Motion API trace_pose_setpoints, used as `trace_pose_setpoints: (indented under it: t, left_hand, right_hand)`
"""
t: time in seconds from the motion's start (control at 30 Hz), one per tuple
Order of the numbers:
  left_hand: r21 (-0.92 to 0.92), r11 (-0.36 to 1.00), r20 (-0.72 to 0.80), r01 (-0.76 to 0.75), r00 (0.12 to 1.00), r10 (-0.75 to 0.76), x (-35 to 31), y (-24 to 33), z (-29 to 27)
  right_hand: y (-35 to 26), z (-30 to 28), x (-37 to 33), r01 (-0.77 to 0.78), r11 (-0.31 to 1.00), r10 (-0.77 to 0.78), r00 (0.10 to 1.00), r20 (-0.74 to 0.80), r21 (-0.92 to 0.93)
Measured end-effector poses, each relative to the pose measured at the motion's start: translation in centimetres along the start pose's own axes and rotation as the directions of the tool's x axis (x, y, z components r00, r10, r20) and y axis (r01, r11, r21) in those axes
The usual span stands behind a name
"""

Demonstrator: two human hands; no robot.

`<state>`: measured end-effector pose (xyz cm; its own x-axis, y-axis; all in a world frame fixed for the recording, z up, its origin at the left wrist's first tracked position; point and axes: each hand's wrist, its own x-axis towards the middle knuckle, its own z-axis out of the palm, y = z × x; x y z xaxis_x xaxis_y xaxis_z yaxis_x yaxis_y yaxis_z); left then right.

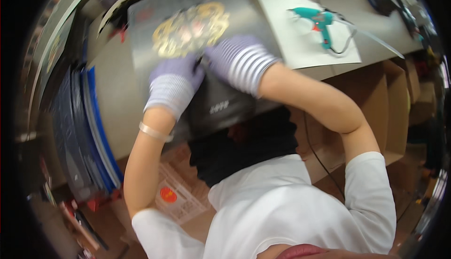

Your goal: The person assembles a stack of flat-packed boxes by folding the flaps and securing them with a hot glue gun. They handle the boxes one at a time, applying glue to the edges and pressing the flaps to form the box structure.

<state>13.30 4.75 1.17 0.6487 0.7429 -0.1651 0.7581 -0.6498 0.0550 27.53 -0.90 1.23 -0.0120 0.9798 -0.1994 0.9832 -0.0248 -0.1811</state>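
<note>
My left hand and my right hand wear lavender knit gloves with white-striped cuffs. They meet over a dark grey panel that bears a gold ornament with pinkish marks in its middle. My fingers look curled inward and nearly touch, close to the ornament's lower edge. A small dark bit shows between them, too blurred to name. Below my hands, a black piece with pale lettering lies along the panel's near side. The gloves hide part of the panel.
A teal glue gun with a cord lies on a white sheet at the right of the grey table. Dark and blue panels stand stacked at the left. Cardboard boxes stand below the table's right side.
</note>
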Motion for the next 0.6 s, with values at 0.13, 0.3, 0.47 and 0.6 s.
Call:
trace_pose_setpoints:
  t: [0.13,0.3,0.47,0.6]
  left_hand:
    - [-0.011,1.0,0.044,-0.004,0.999,0.005,0.4,-0.1,0.5]
    - [-0.193,0.978,-0.135,-0.081,0.989,0.055,-2.1,-1.0,1.1]
    - [-0.529,0.805,-0.553,-0.269,0.829,-0.086,-7.2,-3.5,3.8]
    - [-0.675,0.682,-0.549,-0.28,0.808,-0.212,-8.4,-3.8,5.0]
  right_hand:
    - [-0.9,-0.5,0.2,-0.059,0.998,0.058,0.993,0.099,0.015]
    - [2.8,1.3,-2.8,0.251,0.95,-0.185,0.93,-0.316,0.184]
    - [14.7,-0.1,-12.5,-0.05,0.852,0.335,0.818,-0.469,0.521]
    - [23.7,0.1,-13.4,-0.244,0.96,0.276,0.761,-0.588,0.134]
